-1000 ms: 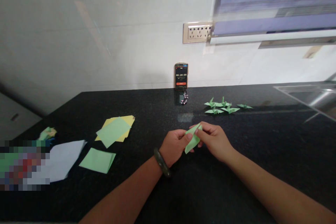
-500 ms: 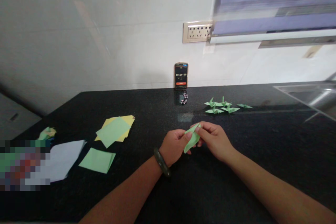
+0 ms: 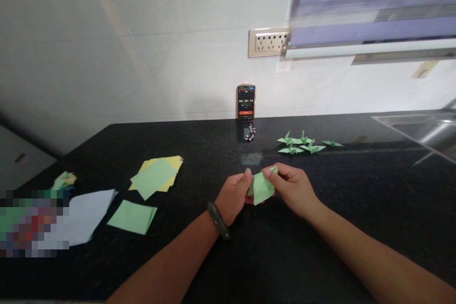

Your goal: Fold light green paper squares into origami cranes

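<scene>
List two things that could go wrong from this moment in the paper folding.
The folded green paper seems held off the counter between the left hand and right hand, so a crease may land crooked or the paper tear. The finished cranes lie just beyond the right hand; a careless reach could crush them.

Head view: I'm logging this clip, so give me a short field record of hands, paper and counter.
left hand: pinches the folded green paper at its left edge
right hand: pinches the same paper at its top
counter: black, speckled
behind hands: green paper cranes; phone, upright
left of hands: yellow and green sheets, a white sheet
</scene>
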{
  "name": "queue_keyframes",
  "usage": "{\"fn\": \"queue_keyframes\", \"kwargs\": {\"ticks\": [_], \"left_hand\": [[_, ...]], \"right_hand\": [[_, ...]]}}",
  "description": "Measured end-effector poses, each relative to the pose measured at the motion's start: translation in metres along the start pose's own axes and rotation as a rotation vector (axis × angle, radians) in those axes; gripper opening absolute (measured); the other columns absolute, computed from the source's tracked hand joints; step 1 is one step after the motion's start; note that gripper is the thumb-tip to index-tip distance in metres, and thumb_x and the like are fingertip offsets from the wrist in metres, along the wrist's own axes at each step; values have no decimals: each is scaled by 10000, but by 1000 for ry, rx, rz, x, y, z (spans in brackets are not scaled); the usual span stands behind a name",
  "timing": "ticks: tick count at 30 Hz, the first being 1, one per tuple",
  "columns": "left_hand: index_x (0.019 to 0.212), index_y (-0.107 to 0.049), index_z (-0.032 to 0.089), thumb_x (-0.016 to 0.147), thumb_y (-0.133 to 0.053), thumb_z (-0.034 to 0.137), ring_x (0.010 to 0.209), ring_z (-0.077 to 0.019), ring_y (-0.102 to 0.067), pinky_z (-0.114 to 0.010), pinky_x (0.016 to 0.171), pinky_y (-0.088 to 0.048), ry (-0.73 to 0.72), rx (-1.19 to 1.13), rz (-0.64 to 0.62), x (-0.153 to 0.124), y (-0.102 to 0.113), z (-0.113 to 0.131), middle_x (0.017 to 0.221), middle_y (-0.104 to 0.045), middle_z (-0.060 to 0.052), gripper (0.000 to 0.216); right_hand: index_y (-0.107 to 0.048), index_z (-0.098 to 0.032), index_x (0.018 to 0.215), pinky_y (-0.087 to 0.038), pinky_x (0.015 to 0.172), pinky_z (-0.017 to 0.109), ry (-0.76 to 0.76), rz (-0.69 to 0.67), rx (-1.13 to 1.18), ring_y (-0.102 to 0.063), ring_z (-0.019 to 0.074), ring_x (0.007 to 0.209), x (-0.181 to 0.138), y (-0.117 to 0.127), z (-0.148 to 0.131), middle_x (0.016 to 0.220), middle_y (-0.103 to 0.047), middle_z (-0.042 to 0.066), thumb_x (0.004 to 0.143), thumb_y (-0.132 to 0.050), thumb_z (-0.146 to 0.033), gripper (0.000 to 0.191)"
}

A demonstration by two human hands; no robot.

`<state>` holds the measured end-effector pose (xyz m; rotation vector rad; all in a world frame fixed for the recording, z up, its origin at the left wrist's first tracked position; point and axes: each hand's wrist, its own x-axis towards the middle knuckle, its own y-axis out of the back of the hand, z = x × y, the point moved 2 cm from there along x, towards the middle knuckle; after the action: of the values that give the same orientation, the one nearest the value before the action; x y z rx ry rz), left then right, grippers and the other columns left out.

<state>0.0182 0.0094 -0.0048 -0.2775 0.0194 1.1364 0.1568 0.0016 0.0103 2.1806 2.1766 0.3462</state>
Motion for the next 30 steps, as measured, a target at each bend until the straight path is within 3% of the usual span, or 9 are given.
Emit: {"fn": "queue_keyframes", "kwargs": {"ticks": [7, 9, 12, 13, 16, 19, 25, 30], "left_hand": [[781, -621, 108, 692, -600, 479, 573, -125, -552, -244, 567, -425, 0, 7, -70, -1, -2, 2, 663, -630, -46, 382], [822, -614, 117, 703, -593, 462, 626, -133, -564, -257, 613, -436, -84, 58, 66, 0, 2, 3, 717, -637, -50, 365], [829, -595, 137, 709, -595, 437, 729, -147, -570, -263, 676, -442, -259, 252, 375, -1, 8, 5, 785, -625, -55, 323], [820, -589, 139, 698, -611, 426, 715, -144, -564, -260, 661, -442, -278, 304, 404, -2, 8, 4, 771, -618, -51, 313], [811, -560, 143, 662, -657, 350, 599, -116, -544, -232, 562, -437, -261, 291, 310, -3, 3, 2, 682, -598, -15, 273], [818, -551, 141, 701, -605, 270, 597, -114, -572, -229, 562, -462, -222, 185, 212, -3, -3, 0, 693, -626, -16, 182], [868, -570, 128, 731, -531, 187, 604, -127, -623, -250, 583, -511, -170, 113, 236, -1, -2, 0, 763, -662, -44, 154], [971, -597, 131, 759, -490, 181, 748, -159, -648, -275, 677, -515, -182, 62, 147, -2, -4, 2, 870, -671, -69, 243]], "right_hand": [[-648, -155, 689, -411, 454, 217, 93, 73, -130, -505, 111, 482, -1, 2, -2, 573, -562, 0, 758, -556, -372, 246], [-651, -150, 687, -405, 455, 219, 97, 123, -152, -504, 113, 483, -1, 3, -3, 568, -560, 3, 761, -553, -368, 250], [-652, -144, 691, -403, 467, 225, 90, 217, -191, -515, 124, 494, -1, 7, -4, 546, -568, 9, 772, -544, -366, 260], [-654, -144, 690, -406, 473, 228, 89, 246, -204, -522, 128, 501, -1, 8, -4, 542, -573, 10, 775, -542, -365, 262], [-671, -150, 698, -427, 484, 235, 95, 296, -215, -541, 134, 511, -1, 9, -4, 576, -607, 18, 769, -548, -365, 257], [-684, -159, 715, -448, 481, 239, 122, 273, -185, -556, 133, 516, -3, 5, -4, 651, -640, 33, 764, -556, -360, 243], [-687, -186, 706, -461, 523, 237, 220, 217, -224, -582, 135, 557, -7, -1, -3, 662, -644, 28, 776, -555, -314, 197], [-681, -167, 729, -449, 519, 249, 184, 279, -242, -577, 146, 545, -6, 4, -2, 621, -640, 28, 765, -564, -327, 201]]}}
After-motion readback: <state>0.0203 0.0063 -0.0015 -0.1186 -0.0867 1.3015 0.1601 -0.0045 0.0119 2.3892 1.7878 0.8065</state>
